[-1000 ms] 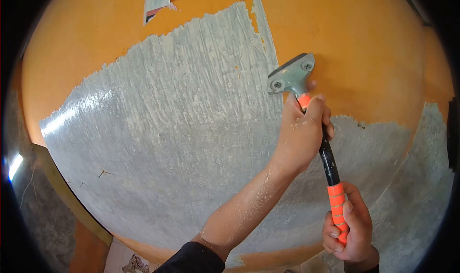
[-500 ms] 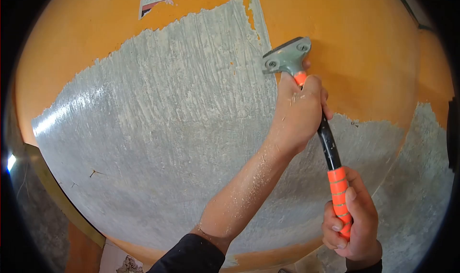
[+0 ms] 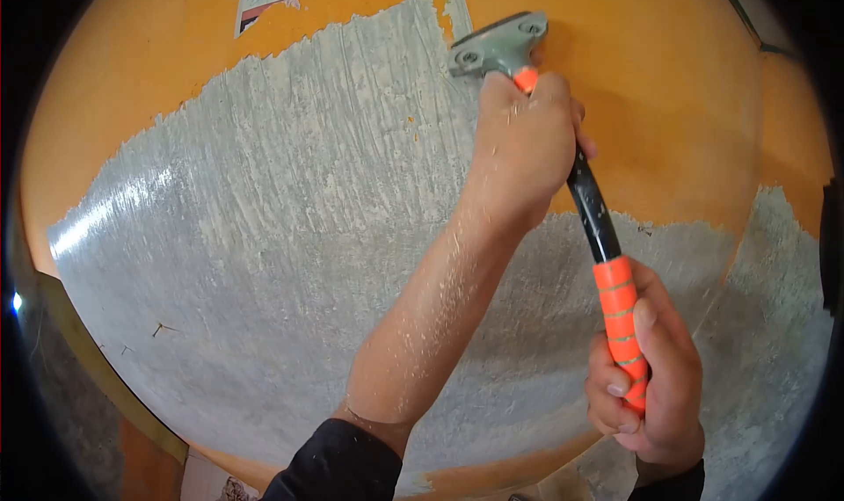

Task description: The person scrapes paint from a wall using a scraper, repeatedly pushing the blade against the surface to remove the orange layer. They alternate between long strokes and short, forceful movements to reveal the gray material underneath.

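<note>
A long-handled wall scraper (image 3: 594, 211) reaches up the wall, with a grey-green head, a black shaft and an orange banded grip. My left hand (image 3: 526, 145) is wrapped round the shaft just below the head. Lower down, my right hand (image 3: 659, 373) closes on the orange grip. The scraper's head lies against the orange coating (image 3: 651, 114), at the right edge of the bare grey patch (image 3: 334, 149). A narrow orange strip remains inside the patch near its top. Pale flakes dot my left hand and forearm.
A torn paper (image 3: 262, 0) sticks to the wall at the upper left. Small dark twig-like bits (image 3: 161, 329) jut from the grey wall at the lower left. A yellowish edge strip (image 3: 105, 360) borders the wall there, and a dark object (image 3: 830, 246) stands at the far right.
Both hands have shifted the scraper up and slightly left along the wall, with its head now higher beside the narrow strip. The grip on the handle is unchanged.
</note>
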`<state>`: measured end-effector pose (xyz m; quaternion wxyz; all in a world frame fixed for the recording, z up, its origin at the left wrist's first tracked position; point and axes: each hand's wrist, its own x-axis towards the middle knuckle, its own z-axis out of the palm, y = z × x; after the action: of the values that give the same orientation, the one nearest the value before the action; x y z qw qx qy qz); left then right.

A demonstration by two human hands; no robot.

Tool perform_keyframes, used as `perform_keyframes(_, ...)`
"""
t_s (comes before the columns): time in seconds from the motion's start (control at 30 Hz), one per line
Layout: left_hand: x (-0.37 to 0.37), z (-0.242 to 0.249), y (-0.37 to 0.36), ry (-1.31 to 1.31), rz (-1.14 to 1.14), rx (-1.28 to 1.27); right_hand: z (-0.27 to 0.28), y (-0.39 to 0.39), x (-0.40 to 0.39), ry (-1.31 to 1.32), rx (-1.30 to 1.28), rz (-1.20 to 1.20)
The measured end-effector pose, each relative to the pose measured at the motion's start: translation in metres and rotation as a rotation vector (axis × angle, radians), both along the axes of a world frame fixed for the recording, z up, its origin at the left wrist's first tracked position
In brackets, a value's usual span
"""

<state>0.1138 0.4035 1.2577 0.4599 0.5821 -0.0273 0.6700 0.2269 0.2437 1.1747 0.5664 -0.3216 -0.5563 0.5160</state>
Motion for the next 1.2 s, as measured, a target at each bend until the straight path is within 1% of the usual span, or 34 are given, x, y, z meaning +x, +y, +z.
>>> perform_keyframes(0.07,-0.002,0.003,0.000,-0.019,0.029,-0.009,0.003,0.004,0.000,-0.023,0.026,-0.005)
perform_keyframes(0.13,0.000,-0.007,-0.002,0.002,0.065,-0.025,-0.009,0.004,0.003,-0.018,0.020,-0.035)
perform_keyframes(0.23,-0.001,-0.027,-0.008,0.039,0.056,-0.034,-0.022,-0.004,0.006,0.013,-0.051,0.018)
perform_keyframes(0.33,-0.006,-0.002,0.002,-0.004,0.059,0.037,-0.002,0.005,-0.001,-0.012,0.019,-0.012)
perform_keyframes(0.43,-0.012,0.024,0.008,0.006,0.056,0.067,0.017,0.016,-0.009,-0.037,0.094,-0.019)
perform_keyframes(0.53,-0.009,0.007,0.003,0.003,0.067,0.043,0.003,0.009,-0.007,-0.007,0.051,-0.024)
perform_keyframes(0.57,-0.006,-0.002,-0.003,0.002,0.049,-0.001,-0.003,0.007,-0.004,-0.015,0.040,-0.018)
perform_keyframes(0.63,-0.006,-0.005,-0.007,0.017,0.077,0.001,-0.007,0.005,0.000,-0.039,0.026,-0.007)
perform_keyframes(0.67,-0.007,-0.005,-0.007,0.027,0.088,-0.003,-0.005,0.007,0.000,-0.038,0.046,-0.021)
perform_keyframes(0.7,-0.006,0.006,0.003,0.032,0.045,0.001,0.003,0.008,-0.005,-0.032,0.062,-0.036)
perform_keyframes(0.8,-0.013,0.031,0.009,0.062,0.042,0.110,0.017,0.014,-0.013,-0.038,0.110,-0.069)
perform_keyframes(0.87,-0.010,0.025,0.006,0.001,0.033,0.039,0.016,0.010,-0.014,-0.049,0.099,-0.081)
perform_keyframes(0.97,-0.010,0.000,-0.007,-0.029,-0.001,-0.031,0.005,-0.003,-0.014,-0.052,0.046,-0.095)
perform_keyframes(1.03,-0.010,0.007,-0.002,-0.034,-0.019,0.020,0.005,-0.002,-0.013,-0.060,0.033,-0.099)
perform_keyframes(1.07,-0.010,0.011,0.001,-0.034,-0.027,0.039,0.008,0.000,-0.014,-0.061,0.064,-0.103)
perform_keyframes(1.13,-0.010,0.026,0.004,-0.037,-0.034,0.038,0.019,0.005,-0.017,-0.053,0.114,-0.113)
perform_keyframes(1.2,-0.010,0.025,0.003,-0.041,-0.048,0.021,0.020,0.003,-0.019,-0.070,0.100,-0.135)
